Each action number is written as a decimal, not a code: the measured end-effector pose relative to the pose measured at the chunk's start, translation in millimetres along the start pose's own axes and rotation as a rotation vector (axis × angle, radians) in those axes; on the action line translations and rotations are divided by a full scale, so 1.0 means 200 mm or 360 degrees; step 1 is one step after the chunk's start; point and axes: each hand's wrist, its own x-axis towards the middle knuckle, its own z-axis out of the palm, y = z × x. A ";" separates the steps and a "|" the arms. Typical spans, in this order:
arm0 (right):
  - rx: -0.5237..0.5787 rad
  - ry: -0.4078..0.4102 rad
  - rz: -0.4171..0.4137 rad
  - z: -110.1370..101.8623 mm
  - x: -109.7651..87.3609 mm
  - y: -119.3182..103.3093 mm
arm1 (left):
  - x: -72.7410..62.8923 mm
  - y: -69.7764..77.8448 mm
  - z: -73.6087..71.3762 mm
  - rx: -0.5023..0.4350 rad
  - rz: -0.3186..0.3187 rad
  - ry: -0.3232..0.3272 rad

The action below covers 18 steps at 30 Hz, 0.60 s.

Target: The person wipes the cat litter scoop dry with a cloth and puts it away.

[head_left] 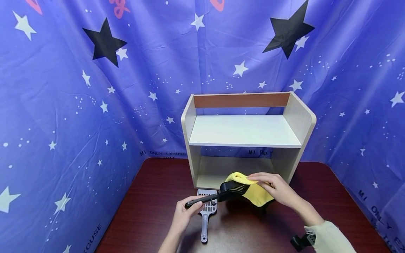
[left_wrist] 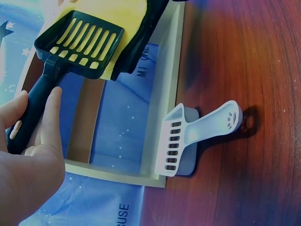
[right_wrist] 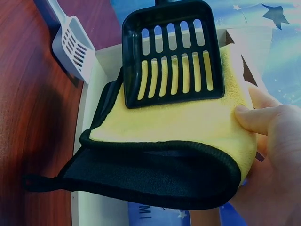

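A: Where does the black scoop (head_left: 223, 194) sit against the left hand (head_left: 186, 213)?

B: Its handle runs between the thumb and the other fingers, which grasp it. The slotted head sticks out beyond the fingertips, well off the tabletop (head_left: 152, 200).

A: And the right hand (head_left: 280, 189)?

B: That one grasps the yellow cloth (right_wrist: 174, 125) near an edge. In the right wrist view the thumb presses on the yellow face, with fingers behind. The cloth is folded, showing a dark side and black trim.

A: Do the right fingers reach the scoop?

B: No, they stay to one side of its head, with cloth between. The cloth lies behind the head, and yellow shows through the slots. I can't tell how firmly the two touch.

A: Anything near the left fingers?

B: A pale grey scoop (left_wrist: 202, 133) lies on the tabletop below them, apart from the hand, its slotted end just in front of the shelf unit (head_left: 245, 130).
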 end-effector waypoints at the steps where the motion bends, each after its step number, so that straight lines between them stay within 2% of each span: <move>1: -0.0005 0.0005 0.0006 0.00 0.00 0.00 | 0.00 0.00 0.00 0.0000 0.0001 0.0003; 11: 0.0000 0.0057 0.0037 -0.01 -0.04 0.02 | 0.00 0.01 -0.01 0.0000 0.0004 0.0028; 18: -0.0013 0.0066 0.0117 -0.01 -0.06 0.03 | 0.01 0.01 -0.02 0.0006 -0.0014 0.0012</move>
